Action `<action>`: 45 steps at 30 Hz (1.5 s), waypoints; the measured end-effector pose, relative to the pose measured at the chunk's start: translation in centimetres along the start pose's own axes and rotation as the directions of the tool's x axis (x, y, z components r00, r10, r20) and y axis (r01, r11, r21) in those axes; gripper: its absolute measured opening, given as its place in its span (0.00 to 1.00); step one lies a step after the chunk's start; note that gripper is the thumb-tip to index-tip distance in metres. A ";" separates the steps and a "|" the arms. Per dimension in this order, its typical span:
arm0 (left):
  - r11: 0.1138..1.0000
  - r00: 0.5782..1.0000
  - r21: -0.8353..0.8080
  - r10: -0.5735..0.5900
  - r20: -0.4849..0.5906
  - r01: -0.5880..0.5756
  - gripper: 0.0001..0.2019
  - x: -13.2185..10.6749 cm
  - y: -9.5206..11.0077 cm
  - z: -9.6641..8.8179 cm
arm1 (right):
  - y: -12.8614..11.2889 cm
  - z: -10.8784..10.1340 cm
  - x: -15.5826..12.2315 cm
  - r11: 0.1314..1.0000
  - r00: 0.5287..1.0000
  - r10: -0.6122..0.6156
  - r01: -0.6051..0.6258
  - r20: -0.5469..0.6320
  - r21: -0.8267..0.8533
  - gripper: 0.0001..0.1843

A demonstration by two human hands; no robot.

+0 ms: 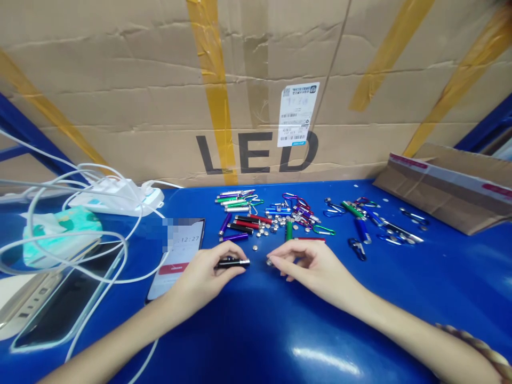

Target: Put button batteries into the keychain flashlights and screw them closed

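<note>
My left hand (204, 274) is closed around a small black flashlight (233, 262), held level just above the blue table (260, 330), its open end pointing right. My right hand (308, 264) pinches a tiny silver button cell (269, 262) between thumb and forefinger, a short gap from the flashlight's end. Behind the hands lie several small coloured flashlights (244, 213), loose button cells (266, 229) and coloured carabiner clips (324, 229).
A phone (178, 256) showing 12:27 lies left of my left hand. Further left are white cables (120, 224), a power strip (120, 197), a larger phone (60, 304) and a green packet (60, 229). A big cardboard box marked LED (256, 90) stands behind; a flat carton (448, 186) lies at right.
</note>
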State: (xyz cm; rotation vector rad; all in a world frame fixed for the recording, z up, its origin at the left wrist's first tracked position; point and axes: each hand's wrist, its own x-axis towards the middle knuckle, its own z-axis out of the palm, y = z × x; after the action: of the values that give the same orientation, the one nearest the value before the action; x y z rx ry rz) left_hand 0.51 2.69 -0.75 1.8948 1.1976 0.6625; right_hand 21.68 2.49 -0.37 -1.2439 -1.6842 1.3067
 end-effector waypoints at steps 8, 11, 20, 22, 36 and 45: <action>0.938 0.985 0.328 0.150 -0.087 -0.113 0.05 0.4 -0.7 -1.1 | 0.9 -0.1 0.1 0.905 0.980 -0.192 0.195 0.048 -0.378 0.10; 0.921 0.978 0.374 0.165 -0.126 -0.107 0.04 0.4 -0.4 -1.4 | 1.6 -0.5 0.3 0.843 0.968 -0.243 0.246 0.070 -0.478 0.10; 0.987 0.972 0.082 0.150 -0.182 -0.137 0.10 0.1 -0.2 -0.7 | 2.4 -0.1 0.8 0.605 0.862 -0.504 0.401 0.058 -0.688 0.13; 0.986 0.970 0.003 0.165 -0.177 -0.167 0.08 0.0 -0.2 -0.4 | 2.0 0.7 0.7 0.519 0.825 -0.553 0.454 0.121 -0.725 0.13; 0.965 0.976 -0.258 -0.011 -0.219 -0.047 0.05 -0.8 1.3 0.1 | 2.1 2.7 1.4 0.638 0.871 -0.477 0.436 0.120 -0.635 0.06; 0.949 0.989 -0.307 -0.111 -0.094 0.077 0.09 -0.7 1.2 0.3 | 1.9 1.8 1.6 0.826 0.927 -0.372 0.354 0.048 -0.438 0.02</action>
State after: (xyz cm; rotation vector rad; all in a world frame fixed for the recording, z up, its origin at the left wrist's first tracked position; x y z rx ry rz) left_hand 1.06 1.59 0.07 1.5536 1.1723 0.8557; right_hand 20.12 3.48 -2.77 -1.0967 -2.1376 0.6844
